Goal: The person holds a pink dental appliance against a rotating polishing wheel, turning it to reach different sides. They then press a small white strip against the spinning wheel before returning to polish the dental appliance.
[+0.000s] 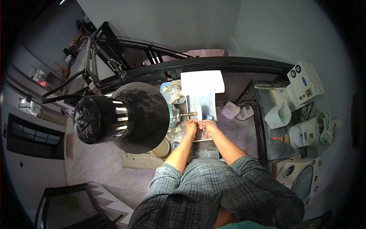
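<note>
My left hand (191, 126) and my right hand (208, 125) meet just below the tip of a bench motor's spindle (188, 114). Fingers on both hands are closed together around something small that they mostly hide; its kind does not show. At the spindle's end, right above my fingertips, is a pale upright piece that looks like a wheel (199, 110). The motor body (175, 118) lies to the left of my left hand. Beneath my hands is a light tray (190, 102), with a blue item (207, 117) and small reddish pieces (206, 135) in it.
A large black lamp (141, 118) hangs close on the left. Behind the tray stands a bright white panel (203, 82), beside a plastic bag (174, 91). On the right bench are a white machine with gauges (305, 84), a white jug (278, 115) and a brush (281, 138).
</note>
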The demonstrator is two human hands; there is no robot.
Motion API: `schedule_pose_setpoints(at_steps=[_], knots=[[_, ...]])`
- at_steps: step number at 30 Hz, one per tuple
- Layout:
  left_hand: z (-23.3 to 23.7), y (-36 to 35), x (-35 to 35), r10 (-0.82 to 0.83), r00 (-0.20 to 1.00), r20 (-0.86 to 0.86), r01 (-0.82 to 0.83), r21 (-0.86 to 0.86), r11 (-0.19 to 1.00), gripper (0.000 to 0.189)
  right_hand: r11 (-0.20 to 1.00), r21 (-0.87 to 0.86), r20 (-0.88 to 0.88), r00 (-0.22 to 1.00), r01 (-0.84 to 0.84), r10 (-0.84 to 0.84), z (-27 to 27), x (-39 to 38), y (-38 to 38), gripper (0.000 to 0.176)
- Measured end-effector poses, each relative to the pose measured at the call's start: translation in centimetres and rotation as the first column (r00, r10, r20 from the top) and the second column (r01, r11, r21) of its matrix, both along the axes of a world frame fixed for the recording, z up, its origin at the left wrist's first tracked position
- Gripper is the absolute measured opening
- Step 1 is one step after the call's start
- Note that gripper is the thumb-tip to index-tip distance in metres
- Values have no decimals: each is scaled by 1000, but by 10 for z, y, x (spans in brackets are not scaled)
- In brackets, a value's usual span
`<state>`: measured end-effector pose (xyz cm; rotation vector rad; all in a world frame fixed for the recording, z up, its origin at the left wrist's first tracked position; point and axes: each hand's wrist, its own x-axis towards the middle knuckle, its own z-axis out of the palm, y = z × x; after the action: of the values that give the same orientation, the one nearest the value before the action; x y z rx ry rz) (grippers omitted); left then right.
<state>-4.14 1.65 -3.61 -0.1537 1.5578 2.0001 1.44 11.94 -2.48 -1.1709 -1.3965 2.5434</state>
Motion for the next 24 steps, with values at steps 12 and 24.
schedule_pose_setpoints(at_steps=[12,24], knots=[[4,1,3,-14,1000,14,13,35,999,20,1000,-29,-13,1000,8,-8,6,5,-2,3],[6,0,2,-7,999,-33,8,17,1000,20,1000,1,8,1000,12,-12,12,5,-3,3]])
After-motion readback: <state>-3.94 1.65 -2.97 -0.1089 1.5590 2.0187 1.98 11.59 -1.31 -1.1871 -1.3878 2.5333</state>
